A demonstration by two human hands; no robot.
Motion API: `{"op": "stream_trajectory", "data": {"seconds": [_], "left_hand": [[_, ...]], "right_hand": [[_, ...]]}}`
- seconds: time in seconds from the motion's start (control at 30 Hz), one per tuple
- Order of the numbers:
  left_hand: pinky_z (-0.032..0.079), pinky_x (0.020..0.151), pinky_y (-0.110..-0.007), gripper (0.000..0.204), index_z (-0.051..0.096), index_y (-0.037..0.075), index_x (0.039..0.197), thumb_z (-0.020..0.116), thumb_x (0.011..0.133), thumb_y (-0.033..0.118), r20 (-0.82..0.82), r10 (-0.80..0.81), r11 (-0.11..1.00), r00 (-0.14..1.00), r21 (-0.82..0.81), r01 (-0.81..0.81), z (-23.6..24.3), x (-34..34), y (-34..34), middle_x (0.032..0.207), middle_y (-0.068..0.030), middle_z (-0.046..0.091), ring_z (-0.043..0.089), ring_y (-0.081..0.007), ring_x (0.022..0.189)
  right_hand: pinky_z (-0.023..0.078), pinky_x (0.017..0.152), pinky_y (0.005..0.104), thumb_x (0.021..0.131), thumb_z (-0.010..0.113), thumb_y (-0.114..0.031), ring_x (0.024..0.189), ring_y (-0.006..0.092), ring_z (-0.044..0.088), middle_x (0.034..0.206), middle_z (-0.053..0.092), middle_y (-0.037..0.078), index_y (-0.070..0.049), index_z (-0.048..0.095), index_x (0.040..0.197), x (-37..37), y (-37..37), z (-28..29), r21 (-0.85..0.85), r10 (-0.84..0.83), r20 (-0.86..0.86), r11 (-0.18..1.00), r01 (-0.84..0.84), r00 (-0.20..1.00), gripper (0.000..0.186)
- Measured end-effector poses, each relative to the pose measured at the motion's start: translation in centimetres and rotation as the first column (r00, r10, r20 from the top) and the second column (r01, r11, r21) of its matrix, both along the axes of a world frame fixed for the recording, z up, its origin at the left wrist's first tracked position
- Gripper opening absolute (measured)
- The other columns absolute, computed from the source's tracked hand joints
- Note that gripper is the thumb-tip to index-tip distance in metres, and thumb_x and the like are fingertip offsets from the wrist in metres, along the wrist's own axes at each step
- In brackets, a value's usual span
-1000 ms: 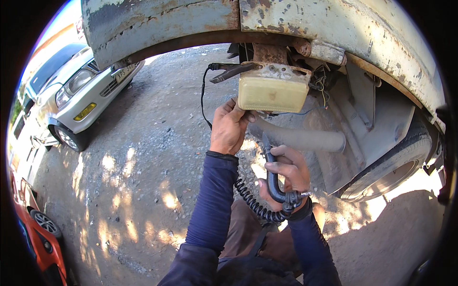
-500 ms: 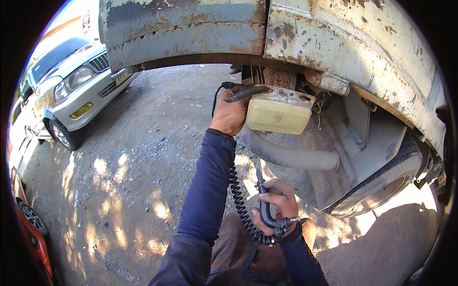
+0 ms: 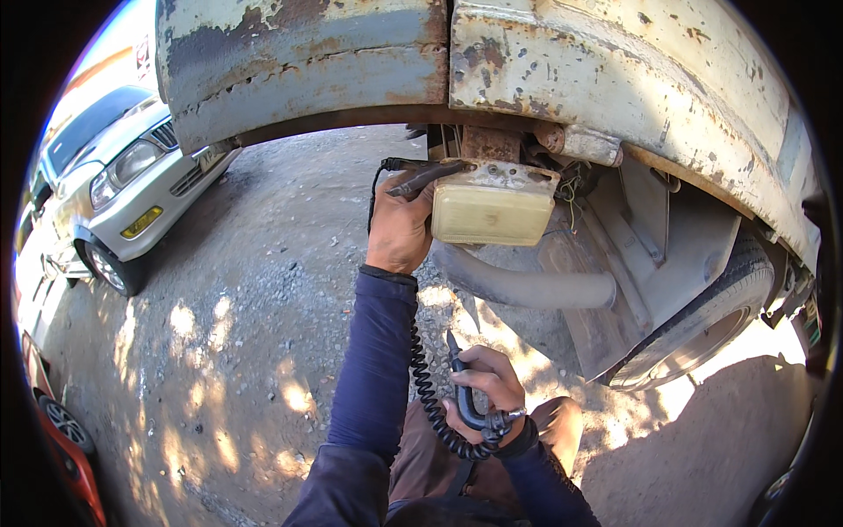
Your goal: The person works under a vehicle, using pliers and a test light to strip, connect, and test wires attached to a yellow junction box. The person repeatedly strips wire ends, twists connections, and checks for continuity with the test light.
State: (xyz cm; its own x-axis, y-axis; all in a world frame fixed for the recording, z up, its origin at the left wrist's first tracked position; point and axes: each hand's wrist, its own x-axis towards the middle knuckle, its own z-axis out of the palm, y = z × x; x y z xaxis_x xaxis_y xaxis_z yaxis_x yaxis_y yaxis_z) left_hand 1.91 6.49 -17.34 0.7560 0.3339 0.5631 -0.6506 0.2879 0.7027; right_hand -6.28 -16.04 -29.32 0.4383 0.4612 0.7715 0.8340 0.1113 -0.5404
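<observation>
A pale yellowish rectangular lamp [image 3: 492,213] hangs on a rusty metal bracket [image 3: 505,172] beneath the vehicle body. My left hand [image 3: 399,227] is closed around a long black clip [image 3: 426,178] at the bracket's left end; some of its fingers are hidden behind the lamp. A thin black cord runs down from the clip, and a coiled black cord [image 3: 424,373] passes behind my left wrist. Lower down, my right hand [image 3: 492,386] grips a black probe [image 3: 467,400] with a pointed tip facing up. The coiled cord joins its lower end.
Peeling, rusty body panels [image 3: 597,70] hang overhead. Right of the lamp are loose wires [image 3: 572,189], a grey pipe [image 3: 536,279], a mud flap [image 3: 580,307] and a tire [image 3: 702,325]. A silver vehicle [image 3: 123,176] and a red car [image 3: 66,439] stand left on gravel [image 3: 263,290].
The lamp and both hands appear further left in the picture as the view shifts. My right hand has moved slightly with the probe. My left hand keeps its hold on the clip.
</observation>
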Motion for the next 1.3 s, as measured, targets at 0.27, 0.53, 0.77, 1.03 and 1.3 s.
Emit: {"op": "stream_trajectory", "data": {"seconds": [0.27, 0.53, 0.77, 1.03, 1.3], "left_hand": [[0.057, 0.092, -0.034, 0.03, 0.064, -0.008, 0.127, 0.057, 0.099, -0.002, 0.136, 0.01, 0.998, 0.991, -0.065, -0.001, -0.6, -0.4, -0.7, 0.12, -0.018, 0.072, 0.071, -0.0223, 0.103], [0.054, 0.1, -0.037, 0.034, 0.062, -0.006, 0.133, 0.062, 0.1, 0.003, 0.093, -0.046, 0.99, 0.995, 0.14, 0.033, -0.1, -1.3, 1.5, 0.124, -0.0168, 0.071, 0.068, -0.0248, 0.112], [0.055, 0.099, -0.037, 0.035, 0.062, -0.005, 0.134, 0.062, 0.1, 0.004, 0.003, 0.015, 0.997, 1.0, 0.076, -0.015, 0.3, -1.1, 1.2, 0.125, -0.0164, 0.071, 0.069, -0.0242, 0.113], [0.058, 0.091, -0.03, 0.03, 0.064, -0.007, 0.128, 0.061, 0.101, 0.003, -0.042, -0.027, 0.989, 0.999, 0.148, 0.033, 1.1, -2.4, 1.2, 0.115, -0.014, 0.074, 0.07, -0.0187, 0.101], [0.051, 0.104, -0.04, 0.032, 0.064, -0.006, 0.13, 0.06, 0.103, 0.009, 0.014, -0.177, 0.981, 0.984, 0.086, 0.175, 1.1, -3.9, 0.9, 0.121, -0.0171, 0.072, 0.068, -0.0231, 0.111]], "right_hand": [[0.057, 0.091, 0.0415, 0.07, 0.083, -0.005, 0.112, 0.0349, 0.065, 0.127, 0.059, 0.018, -0.009, 0.067, 0.114, -0.4, -0.3, -0.8, -0.01, -0.025, 0.021, 1.0, 0.025, 0.999, 0.047], [0.056, 0.093, 0.0429, 0.072, 0.083, -0.008, 0.112, 0.0362, 0.065, 0.127, 0.059, 0.017, -0.01, 0.067, 0.114, -0.5, -0.3, -2.1, -0.027, -0.019, -0.04, 0.999, 0.017, 0.999, 0.045], [0.056, 0.093, 0.0426, 0.072, 0.082, -0.007, 0.112, 0.0353, 0.064, 0.127, 0.058, 0.017, -0.01, 0.067, 0.115, -0.5, 0.1, -2.8, -0.047, -0.009, -0.052, 0.999, 0.006, 0.999, 0.046], [0.057, 0.09, 0.042, 0.07, 0.082, -0.006, 0.107, 0.0339, 0.066, 0.124, 0.059, 0.016, -0.01, 0.067, 0.113, -0.5, 0.7, -3.1, -0.036, -0.009, -0.044, 0.999, 0.007, 0.999, 0.046], [0.057, 0.094, 0.0424, 0.07, 0.081, -0.007, 0.109, 0.035, 0.065, 0.126, 0.059, 0.017, -0.01, 0.067, 0.114, -0.7, 1.2, -3.4, -0.08, -0.016, -0.068, 0.997, 0.01, 0.998, 0.046]]}}
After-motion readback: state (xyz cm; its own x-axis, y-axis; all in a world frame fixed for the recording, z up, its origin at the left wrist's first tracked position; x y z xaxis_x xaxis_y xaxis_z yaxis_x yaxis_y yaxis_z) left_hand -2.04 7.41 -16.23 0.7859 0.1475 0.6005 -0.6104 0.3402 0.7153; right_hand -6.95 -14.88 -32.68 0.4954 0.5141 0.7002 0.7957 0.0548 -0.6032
